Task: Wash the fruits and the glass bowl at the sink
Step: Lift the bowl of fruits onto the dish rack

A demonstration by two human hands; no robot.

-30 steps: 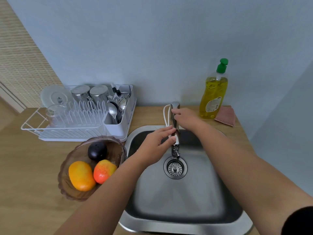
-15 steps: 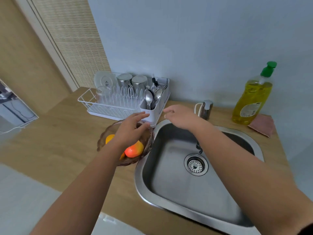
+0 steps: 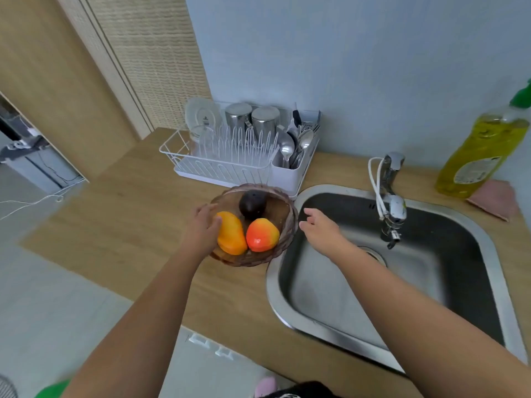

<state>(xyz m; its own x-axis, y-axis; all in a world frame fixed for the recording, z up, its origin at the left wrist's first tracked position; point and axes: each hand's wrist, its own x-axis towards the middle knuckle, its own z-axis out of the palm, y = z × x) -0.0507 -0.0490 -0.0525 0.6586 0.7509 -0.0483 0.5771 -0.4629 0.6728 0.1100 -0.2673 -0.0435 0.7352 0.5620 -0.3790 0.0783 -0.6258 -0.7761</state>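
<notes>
With both hands off the tap now, left hand (image 3: 201, 228) touches the mango (image 3: 231, 234), right hand (image 3: 319, 228) open by the bowl (image 3: 288, 225); washing unstarted.

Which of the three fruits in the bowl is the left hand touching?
The yellow-orange fruit, leftmost in the glass bowl; the left hand rests against it, away from the red-orange and dark ones.

Both hands (image 3: 201, 228) (image 3: 321, 229) flanking glass bowl (image 3: 287, 225) of fruits (image 3: 260, 235) beside sink (image 3: 316, 320)
</notes>
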